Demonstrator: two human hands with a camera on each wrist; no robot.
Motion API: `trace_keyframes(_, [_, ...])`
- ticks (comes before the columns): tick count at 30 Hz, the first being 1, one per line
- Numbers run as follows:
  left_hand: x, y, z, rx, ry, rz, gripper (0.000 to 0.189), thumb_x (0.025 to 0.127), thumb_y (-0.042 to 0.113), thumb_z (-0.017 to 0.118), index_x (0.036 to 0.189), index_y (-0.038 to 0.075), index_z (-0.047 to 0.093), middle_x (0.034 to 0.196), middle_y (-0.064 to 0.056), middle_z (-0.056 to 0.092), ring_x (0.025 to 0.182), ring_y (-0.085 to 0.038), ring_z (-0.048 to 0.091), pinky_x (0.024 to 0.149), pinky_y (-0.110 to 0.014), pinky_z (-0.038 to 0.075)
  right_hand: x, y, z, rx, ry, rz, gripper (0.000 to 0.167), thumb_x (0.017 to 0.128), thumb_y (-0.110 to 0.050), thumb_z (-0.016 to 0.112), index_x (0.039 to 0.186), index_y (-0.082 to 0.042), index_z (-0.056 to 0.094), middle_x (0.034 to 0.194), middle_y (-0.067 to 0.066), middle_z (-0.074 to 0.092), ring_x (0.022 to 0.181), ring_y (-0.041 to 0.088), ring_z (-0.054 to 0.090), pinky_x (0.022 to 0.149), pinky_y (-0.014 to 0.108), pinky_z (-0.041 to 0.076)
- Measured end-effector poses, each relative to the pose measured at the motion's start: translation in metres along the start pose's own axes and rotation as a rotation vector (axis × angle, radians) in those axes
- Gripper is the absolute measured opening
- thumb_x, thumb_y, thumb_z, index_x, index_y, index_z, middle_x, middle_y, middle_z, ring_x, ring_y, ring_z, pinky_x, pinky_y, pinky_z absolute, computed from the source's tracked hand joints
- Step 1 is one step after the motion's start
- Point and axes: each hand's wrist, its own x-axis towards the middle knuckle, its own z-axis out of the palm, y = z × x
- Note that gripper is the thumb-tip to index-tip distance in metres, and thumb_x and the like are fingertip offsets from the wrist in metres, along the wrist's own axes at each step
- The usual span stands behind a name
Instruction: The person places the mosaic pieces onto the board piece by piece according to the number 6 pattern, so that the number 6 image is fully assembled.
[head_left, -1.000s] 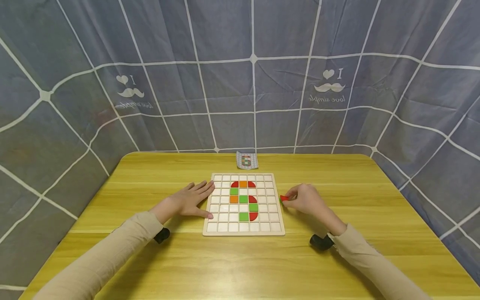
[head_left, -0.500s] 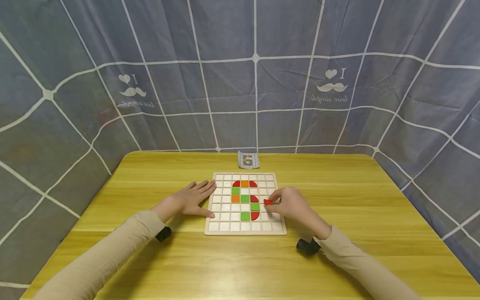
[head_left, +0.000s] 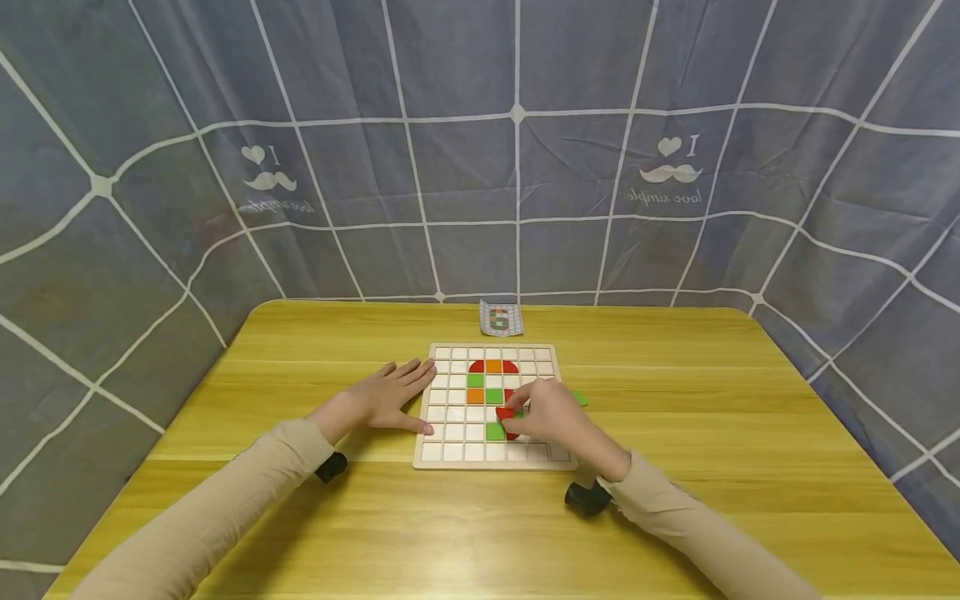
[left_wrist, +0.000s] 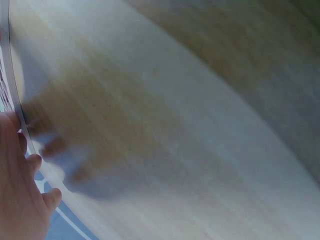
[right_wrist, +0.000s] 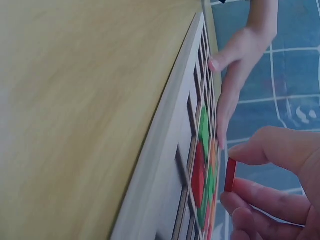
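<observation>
My right hand (head_left: pixel 551 412) pinches a small red tile (right_wrist: pixel 230 175) between thumb and fingertips, over the lower middle of a pale gridded board (head_left: pixel 453 452). In the right wrist view the tile stands edge-on, apart from the board's surface. My left hand (head_left: pixel 390 398) lies with fingers spread, its fingertips and thumb tip on the board's left edge. Red rounded tiles, orange tiles (head_left: pixel 493 367) and green square tiles (head_left: pixel 476 380) sit in the board's cells. My right hand covers part of the tiles on the right of this pattern.
Just right of the board lies a loose green tile (head_left: pixel 580 398) on the wooden table (head_left: pixel 315 533). Behind the board is a small paper card (head_left: pixel 501 319) printed with a coloured grid pattern. A grey curtain (head_left: pixel 465 167) with white lines surrounds the table's back and sides.
My right hand has carried the red tile leftward from beside the board to over its middle. This uncovers the green tile on the table. My left hand stays at the board's edge.
</observation>
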Motion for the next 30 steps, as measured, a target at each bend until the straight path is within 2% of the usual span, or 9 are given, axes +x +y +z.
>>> trace_keyframes(5, [0.0, 0.0, 0.001, 0.001, 0.004, 0.005, 0.103, 0.084, 0.073, 0.048, 0.156, 0.013, 0.006, 0.164, -0.008, 0.001, 0.151, -0.03, 0.004, 0.12, -0.056, 0.009, 0.003, -0.008, 0.006, -0.023, -0.007, -0.046, 0.014, 0.075, -0.022, 0.079, 0.083, -0.011, 0.077, 0.079, -0.002, 0.074, 0.061, 0.002, 0.058, 0.055, 0.019, 0.046])
trace_keyframes(10, [0.001, -0.001, 0.001, 0.004, 0.007, 0.002, 0.102, 0.085, 0.073, 0.048, 0.156, 0.013, 0.007, 0.164, -0.007, 0.001, 0.151, -0.03, 0.004, 0.12, -0.056, 0.009, 0.005, -0.016, 0.011, -0.019, -0.022, -0.053, 0.013, 0.075, -0.023, 0.079, 0.083, -0.013, 0.077, 0.079, -0.003, 0.074, 0.058, 0.003, 0.058, 0.053, 0.02, 0.046])
trace_keyframes(20, [0.002, 0.0, 0.0, -0.005, 0.005, -0.005, 0.102, 0.085, 0.072, 0.048, 0.156, 0.013, 0.007, 0.164, -0.007, 0.002, 0.151, -0.029, 0.004, 0.121, -0.055, 0.009, 0.006, -0.025, 0.021, -0.073, -0.047, -0.1, 0.019, 0.075, -0.027, 0.081, 0.085, -0.012, 0.078, 0.082, -0.003, 0.075, 0.073, 0.008, 0.068, 0.064, 0.023, 0.053])
trace_keyframes(30, [0.002, -0.001, 0.001, 0.001, -0.005, -0.015, 0.102, 0.085, 0.073, 0.048, 0.156, 0.013, 0.006, 0.164, -0.007, 0.001, 0.151, -0.029, 0.004, 0.121, -0.054, 0.009, 0.007, -0.028, 0.028, -0.114, -0.052, -0.115, 0.018, 0.075, -0.026, 0.08, 0.086, -0.013, 0.078, 0.083, -0.004, 0.076, 0.068, 0.003, 0.064, 0.065, 0.023, 0.052])
